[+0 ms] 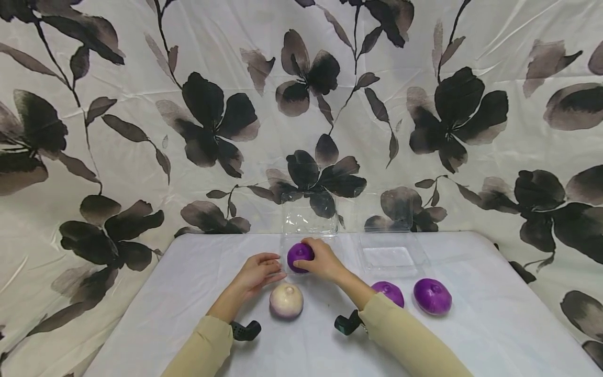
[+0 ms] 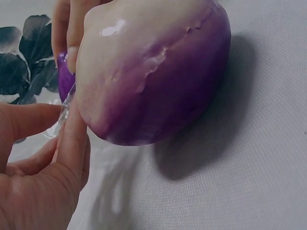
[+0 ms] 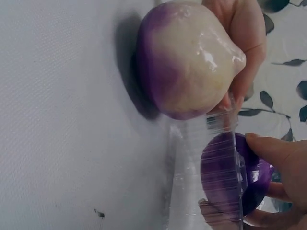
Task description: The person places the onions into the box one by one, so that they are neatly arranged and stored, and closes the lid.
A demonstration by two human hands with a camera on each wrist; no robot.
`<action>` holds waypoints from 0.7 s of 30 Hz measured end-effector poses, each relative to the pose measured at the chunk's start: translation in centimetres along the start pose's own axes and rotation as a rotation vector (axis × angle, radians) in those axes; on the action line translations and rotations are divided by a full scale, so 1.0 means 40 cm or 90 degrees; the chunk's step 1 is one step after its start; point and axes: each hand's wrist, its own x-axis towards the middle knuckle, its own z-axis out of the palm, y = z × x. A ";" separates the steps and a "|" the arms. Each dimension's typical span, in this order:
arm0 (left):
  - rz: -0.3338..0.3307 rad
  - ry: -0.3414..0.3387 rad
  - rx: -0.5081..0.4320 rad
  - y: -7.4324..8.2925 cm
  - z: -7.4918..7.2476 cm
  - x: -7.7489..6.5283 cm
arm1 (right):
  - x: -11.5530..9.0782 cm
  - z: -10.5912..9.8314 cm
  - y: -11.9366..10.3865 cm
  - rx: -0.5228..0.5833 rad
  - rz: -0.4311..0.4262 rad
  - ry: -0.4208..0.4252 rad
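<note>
My right hand (image 1: 322, 260) grips a round, glossy purple vegetable (image 1: 300, 256) from its right side, thumb in front and fingers behind. It is inside a clear plastic container (image 3: 184, 187), whose hinged lid (image 1: 308, 222) stands raised at the back. At the container's left edge, my left hand (image 1: 256, 272) pinches the clear plastic rim between thumb and fingers, as the left wrist view shows. A white and purple turnip (image 1: 286, 301) rests on the table just in front of the container, close to the left hand and touched by neither hand.
Right of my right forearm stands a second clear container (image 1: 363, 256), lid raised. In front of it are two more purple vegetables, one (image 1: 388, 293) partly behind the forearm, another (image 1: 432, 296) farther right. A white cloth covers the table (image 1: 301, 351); a floral curtain (image 1: 264, 31) hangs behind.
</note>
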 end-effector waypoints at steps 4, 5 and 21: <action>0.001 -0.004 -0.003 -0.003 -0.001 0.002 | 0.006 0.008 0.004 -0.015 0.001 -0.014; 0.002 -0.004 -0.004 -0.004 -0.001 0.003 | 0.007 0.010 0.006 -0.019 0.001 -0.018; -0.001 0.003 -0.006 -0.006 -0.001 0.002 | 0.039 0.025 0.023 -0.028 0.031 -0.046</action>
